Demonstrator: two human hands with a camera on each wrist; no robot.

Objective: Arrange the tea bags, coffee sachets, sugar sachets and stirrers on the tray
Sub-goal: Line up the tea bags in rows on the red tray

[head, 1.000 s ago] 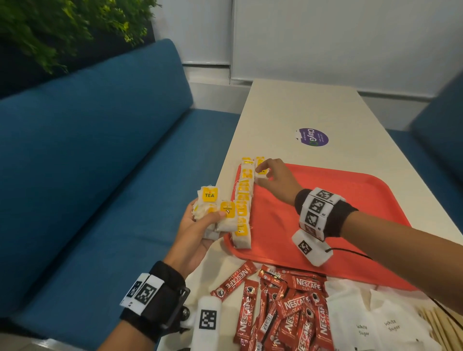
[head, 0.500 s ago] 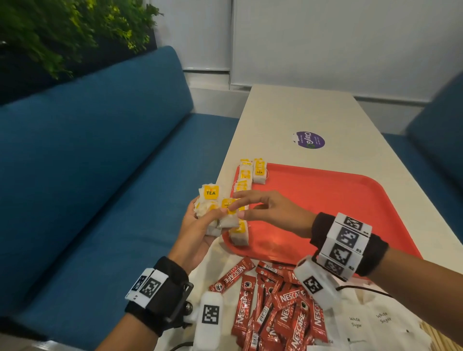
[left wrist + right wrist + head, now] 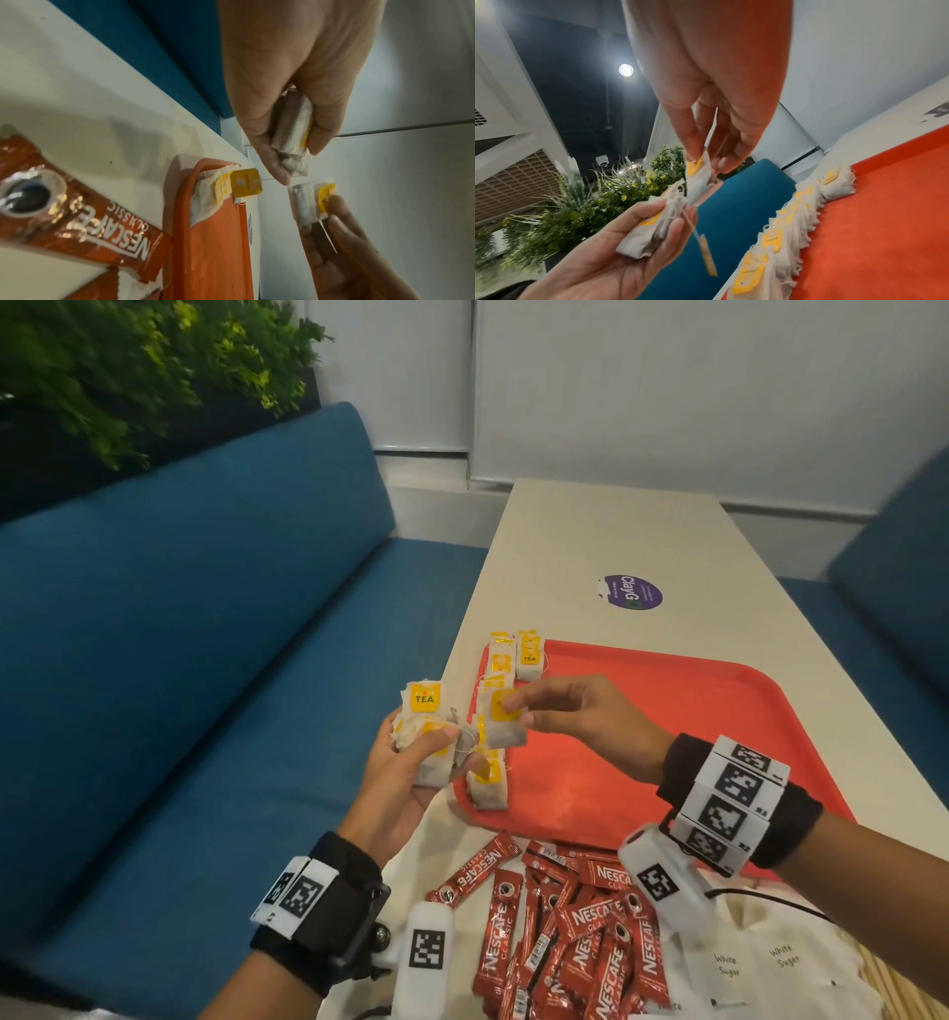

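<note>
Head view, mid-frame: my left hand (image 3: 411,762) grips a bundle of tea bags (image 3: 426,737) beside the red tray (image 3: 667,737); my right hand (image 3: 580,716) pinches one tea bag (image 3: 506,719). Left wrist view: tray edge at lower centre. Right wrist view: a tea-bag row (image 3: 790,223) lines the tray, lower right.

Right of my pinching right hand (image 3: 580,726) the red tray (image 3: 693,742) lies bare; a tea bag row (image 3: 495,711) lines its left rim beneath my fingers, my left hand (image 3: 411,762) seemingly just beside.
</note>
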